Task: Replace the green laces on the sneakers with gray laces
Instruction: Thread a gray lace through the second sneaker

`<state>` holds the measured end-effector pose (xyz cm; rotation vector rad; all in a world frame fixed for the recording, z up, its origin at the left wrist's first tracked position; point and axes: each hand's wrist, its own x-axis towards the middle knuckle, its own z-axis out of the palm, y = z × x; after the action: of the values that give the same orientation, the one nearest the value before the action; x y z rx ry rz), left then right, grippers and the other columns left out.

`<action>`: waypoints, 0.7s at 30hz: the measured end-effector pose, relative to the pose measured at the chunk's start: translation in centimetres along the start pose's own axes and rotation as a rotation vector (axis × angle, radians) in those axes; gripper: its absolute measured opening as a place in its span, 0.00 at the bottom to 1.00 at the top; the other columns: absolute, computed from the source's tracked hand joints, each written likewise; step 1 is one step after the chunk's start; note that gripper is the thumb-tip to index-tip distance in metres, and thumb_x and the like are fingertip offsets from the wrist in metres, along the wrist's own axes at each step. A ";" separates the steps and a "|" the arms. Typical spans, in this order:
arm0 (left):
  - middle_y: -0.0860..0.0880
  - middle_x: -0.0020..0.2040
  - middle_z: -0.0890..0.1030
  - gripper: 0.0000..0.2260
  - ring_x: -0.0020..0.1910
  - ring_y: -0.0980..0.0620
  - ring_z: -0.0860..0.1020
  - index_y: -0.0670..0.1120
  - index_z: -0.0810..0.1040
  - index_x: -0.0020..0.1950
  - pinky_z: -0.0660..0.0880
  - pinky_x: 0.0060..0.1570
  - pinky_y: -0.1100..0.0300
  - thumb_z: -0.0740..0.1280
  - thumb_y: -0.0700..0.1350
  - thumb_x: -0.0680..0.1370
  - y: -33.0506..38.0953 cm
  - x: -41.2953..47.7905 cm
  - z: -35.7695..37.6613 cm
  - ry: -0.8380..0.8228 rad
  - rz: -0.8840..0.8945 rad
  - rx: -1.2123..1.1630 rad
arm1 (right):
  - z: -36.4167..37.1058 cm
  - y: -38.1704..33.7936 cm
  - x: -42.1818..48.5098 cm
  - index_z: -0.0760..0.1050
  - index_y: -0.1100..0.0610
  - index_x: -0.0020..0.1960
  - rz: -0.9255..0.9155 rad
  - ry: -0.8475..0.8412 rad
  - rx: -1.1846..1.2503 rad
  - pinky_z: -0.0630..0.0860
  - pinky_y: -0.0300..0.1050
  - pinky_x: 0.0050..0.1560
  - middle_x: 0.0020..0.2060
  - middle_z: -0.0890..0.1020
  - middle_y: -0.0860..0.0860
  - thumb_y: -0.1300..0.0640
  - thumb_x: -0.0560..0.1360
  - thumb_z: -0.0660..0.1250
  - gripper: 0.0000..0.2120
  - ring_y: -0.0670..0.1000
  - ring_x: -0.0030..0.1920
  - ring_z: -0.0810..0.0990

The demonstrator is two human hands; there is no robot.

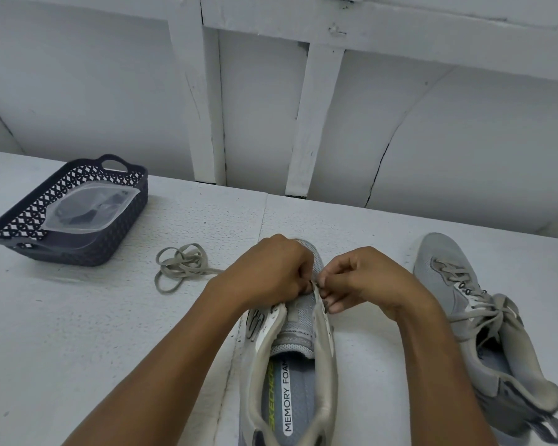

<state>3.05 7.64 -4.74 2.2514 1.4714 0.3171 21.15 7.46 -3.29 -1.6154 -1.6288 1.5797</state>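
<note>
The left hand (271, 272) is curling its fingers round the left flap of the near sneaker (290, 375), down by the lowest holes. The right hand (371, 281) is pinching the right flap just across from it. So each grip is closed on the shoe's edge. If a lace tip is also between the fingers, it is too small to tell.

The near sneaker is lying on the tabletop (78, 333) with its toe pointing away. No lace is showing in its holes, so its old one seems to be out already. A loose lace (181, 265) is lying in a tangle just left of the hands, and it is likely that one.

The other sneaker (484, 317) is sitting to the right with its old lace (487, 312) still tied in. Far left, a dark basket (87, 252) is holding a clear bag (87, 209) with something dark inside, maybe new laces.

I think less than half is done. The first shoe is just starting to get its new lace, and the second shoe is waiting.
</note>
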 end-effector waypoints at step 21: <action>0.58 0.46 0.82 0.10 0.43 0.62 0.78 0.53 0.80 0.50 0.74 0.45 0.68 0.68 0.38 0.75 -1.8 -0.5 -2.2 -0.088 -0.074 -0.340 | -0.2 0.9 1.6 0.70 0.57 0.45 -0.119 0.176 0.207 0.75 0.46 0.37 0.29 0.69 0.50 0.67 0.80 0.57 0.09 0.47 0.27 0.69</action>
<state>0.44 8.34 -3.59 1.9130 1.3386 0.4060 21.30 8.65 -4.67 -1.4768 -1.3941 1.4498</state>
